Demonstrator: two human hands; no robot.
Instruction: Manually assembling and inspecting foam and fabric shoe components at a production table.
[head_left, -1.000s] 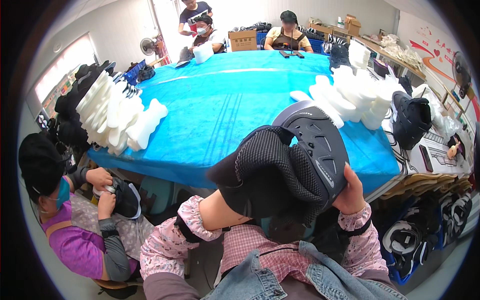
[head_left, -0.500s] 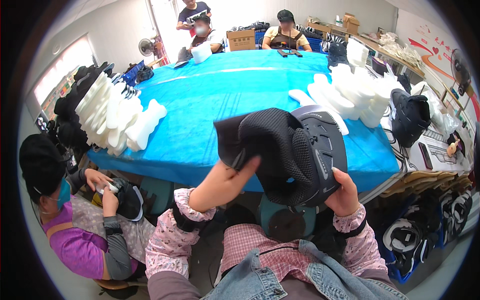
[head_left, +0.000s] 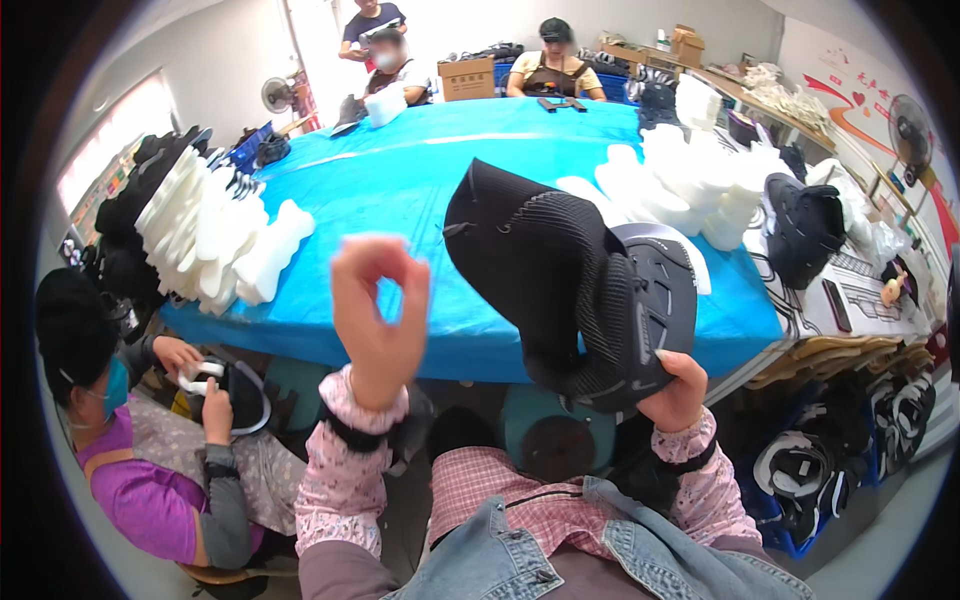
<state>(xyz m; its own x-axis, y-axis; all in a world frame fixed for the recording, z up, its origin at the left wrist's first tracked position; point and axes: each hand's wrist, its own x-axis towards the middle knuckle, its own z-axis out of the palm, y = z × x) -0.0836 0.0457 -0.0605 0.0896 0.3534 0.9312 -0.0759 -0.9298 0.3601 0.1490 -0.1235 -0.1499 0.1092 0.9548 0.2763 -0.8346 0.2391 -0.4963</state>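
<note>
My right hand grips the lower edge of a black shoe, thumb on its outer side. The shoe is tilted up over the table's near edge, its patterned outer side facing right. From its opening a wide black mesh lining flap sticks up to the left. My left hand is raised to the left, apart from the shoe. Its thumb and forefinger curl together into a ring, blurred by motion; I cannot make out anything between the tips.
White foam shoe shapes are piled on the left of the blue-covered table, with more white shapes at right. Another black shoe stands far right. A co-worker at left handles a shoe. A bin of shoes sits lower right.
My left hand has let go of the lining flap and moved up and left, its fingertips pinched. The flap now stands higher. My right hand keeps hold of the shoe.
</note>
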